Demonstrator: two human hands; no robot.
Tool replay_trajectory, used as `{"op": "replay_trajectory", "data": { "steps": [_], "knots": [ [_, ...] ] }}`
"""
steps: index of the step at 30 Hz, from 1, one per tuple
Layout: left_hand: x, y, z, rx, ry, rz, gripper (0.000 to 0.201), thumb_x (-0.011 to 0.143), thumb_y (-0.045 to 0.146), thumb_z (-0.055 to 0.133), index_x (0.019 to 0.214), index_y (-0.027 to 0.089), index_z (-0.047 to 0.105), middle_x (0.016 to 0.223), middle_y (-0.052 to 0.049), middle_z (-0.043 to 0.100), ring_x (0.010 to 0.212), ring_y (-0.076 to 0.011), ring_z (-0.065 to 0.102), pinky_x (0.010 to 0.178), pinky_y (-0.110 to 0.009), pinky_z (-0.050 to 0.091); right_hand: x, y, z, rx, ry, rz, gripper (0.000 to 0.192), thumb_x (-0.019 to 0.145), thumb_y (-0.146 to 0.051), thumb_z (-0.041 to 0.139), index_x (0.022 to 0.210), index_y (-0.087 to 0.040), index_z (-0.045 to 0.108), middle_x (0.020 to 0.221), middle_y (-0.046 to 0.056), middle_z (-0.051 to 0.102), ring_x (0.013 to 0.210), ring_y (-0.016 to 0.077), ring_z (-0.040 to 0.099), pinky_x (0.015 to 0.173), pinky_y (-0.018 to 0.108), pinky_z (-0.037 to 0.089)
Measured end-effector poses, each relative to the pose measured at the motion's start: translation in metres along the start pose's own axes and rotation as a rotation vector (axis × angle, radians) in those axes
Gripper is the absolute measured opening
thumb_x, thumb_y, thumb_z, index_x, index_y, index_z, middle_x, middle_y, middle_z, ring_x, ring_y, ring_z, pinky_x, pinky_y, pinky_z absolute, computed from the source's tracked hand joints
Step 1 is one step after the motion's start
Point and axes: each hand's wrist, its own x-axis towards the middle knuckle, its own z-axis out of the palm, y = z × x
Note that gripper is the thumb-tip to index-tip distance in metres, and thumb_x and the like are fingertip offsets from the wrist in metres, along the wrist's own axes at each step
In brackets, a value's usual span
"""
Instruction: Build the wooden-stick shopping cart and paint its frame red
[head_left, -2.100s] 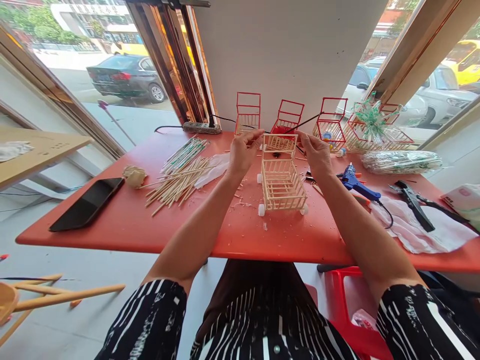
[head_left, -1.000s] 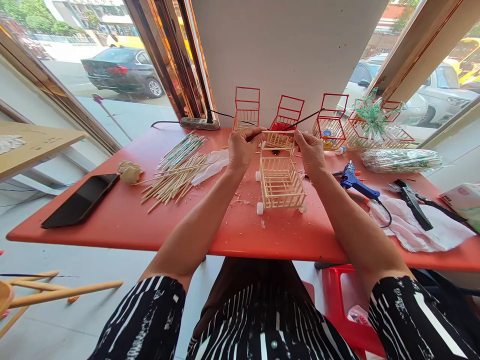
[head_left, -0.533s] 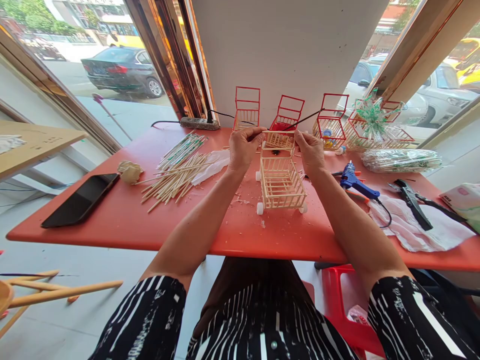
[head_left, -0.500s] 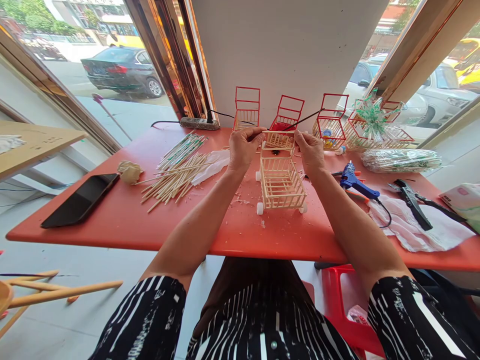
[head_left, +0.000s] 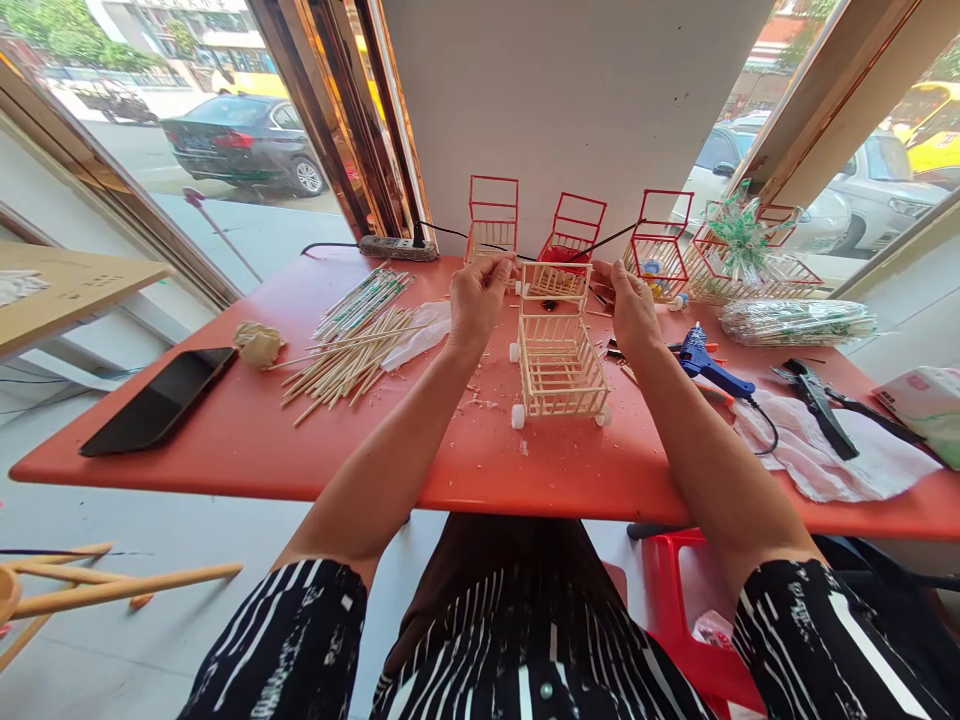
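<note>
Wooden stick cart point(head_left: 559, 365) stands on its small white wheels at the middle of the red table point(head_left: 247, 440), its far end raised into a slatted panel. Compared with half a second ago, both hands have eased outward: the left hand point(head_left: 474, 300) now sits just left of that panel's top corner, fingers pinched together near it, and the right hand point(head_left: 632, 310) has drawn a little away to the right of the other corner, fingers curled. Whether either hand is actually touching the top rail, or pinching some thin piece, cannot be told, since the fingertips are small and blur into the pale sticks. Judging by this, the pressing of the panel looks to be loosening rather than tightening. Near the left hand lies a loose pile of sticks point(head_left: 349, 355) and a dark phone point(head_left: 154, 402); right of the cart rest a blue glue gun point(head_left: 709, 365) and black cutters point(head_left: 817, 405) on white cloth. Red-framed carts point(head_left: 574, 232) line the far edge, partly hidden behind the hands.
</note>
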Motion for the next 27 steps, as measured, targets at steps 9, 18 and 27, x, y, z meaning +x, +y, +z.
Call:
{"op": "replay_trajectory", "data": {
  "steps": [9, 18, 27],
  "knots": [
    [-0.006, -0.012, -0.012, 0.046, -0.024, -0.1, 0.015, 0.094, 0.03, 0.07, 0.092, 0.02, 0.082, 0.081, -0.003, 0.078, 0.057, -0.0095, 0.059, 0.05, -0.02, 0.044, -0.005, 0.002, -0.012, -0.021, -0.002, 0.022, 0.054, 0.096, -0.071, 0.056, 0.09, -0.021, 0.078, 0.085, 0.005, 0.076, 0.076, 0.0132, 0.068, 0.067, 0.026, 0.052],
    [-0.014, -0.001, -0.013, 0.072, -0.168, -0.295, 0.013, 0.084, 0.008, 0.068, 0.086, 0.015, 0.079, 0.082, -0.003, 0.077, 0.056, -0.0071, 0.061, 0.049, -0.016, 0.046, -0.008, -0.003, -0.011, 0.002, 0.016, 0.013, 0.05, 0.099, -0.062, 0.06, 0.076, -0.019, 0.072, 0.073, 0.002, 0.067, 0.065, 0.0099, 0.059, 0.066, 0.024, 0.05],
    [-0.017, 0.008, -0.014, 0.127, -0.202, -0.379, 0.017, 0.087, 0.005, 0.064, 0.09, 0.013, 0.079, 0.082, -0.004, 0.075, 0.059, -0.0077, 0.062, 0.053, -0.018, 0.048, -0.011, -0.007, -0.01, 0.032, 0.045, 0.031, 0.049, 0.101, -0.057, 0.061, 0.072, -0.018, 0.07, 0.063, -0.001, 0.06, 0.056, 0.0075, 0.051, 0.054, 0.021, 0.04]
  ]
}}
